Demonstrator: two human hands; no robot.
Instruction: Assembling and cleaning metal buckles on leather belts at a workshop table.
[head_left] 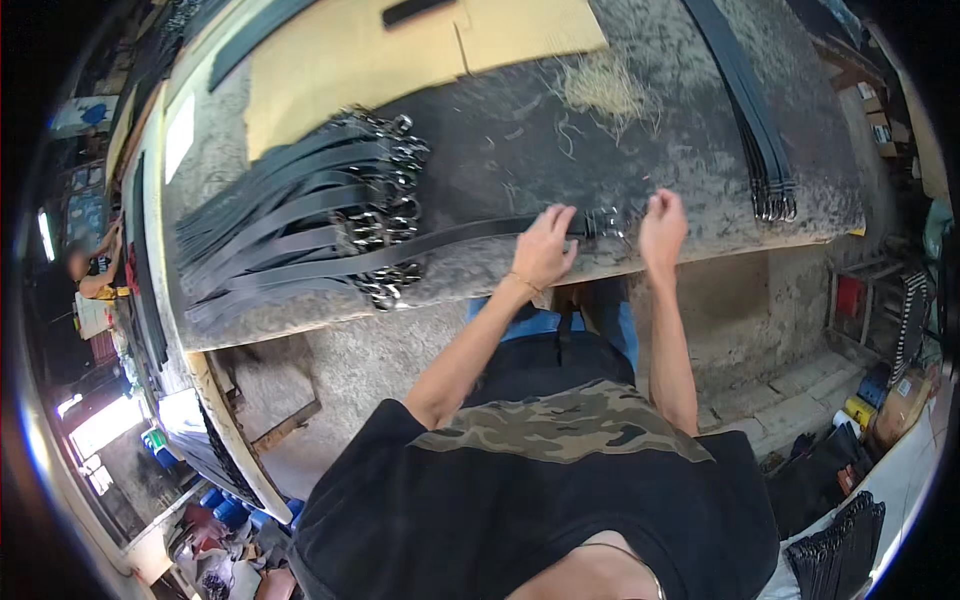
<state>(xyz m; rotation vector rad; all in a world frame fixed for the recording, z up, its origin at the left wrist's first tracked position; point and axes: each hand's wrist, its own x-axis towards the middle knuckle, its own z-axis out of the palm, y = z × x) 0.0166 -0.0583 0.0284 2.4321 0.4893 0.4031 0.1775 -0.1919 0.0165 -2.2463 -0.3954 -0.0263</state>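
Observation:
A black belt (465,236) lies along the near edge of the workbench, its metal buckle (606,222) toward the right. My left hand (543,248) is closed over the strap just left of the buckle. Right of the buckle, my right hand (662,230) is raised a little, with thumb and fingertips drawn together; whatever they may hold is too small to make out. To the left lies a large pile of black belts (290,215), their shiny metal buckles (400,190) bunched at the right end.
On the dark workbench (480,150) lie a tangle of pale threads (605,90), yellowish cardboard (400,55) and a second bundle of belts (745,110) at the right. A metal rack (862,295) stands beyond the bench's right end. Another person (95,275) is at far left.

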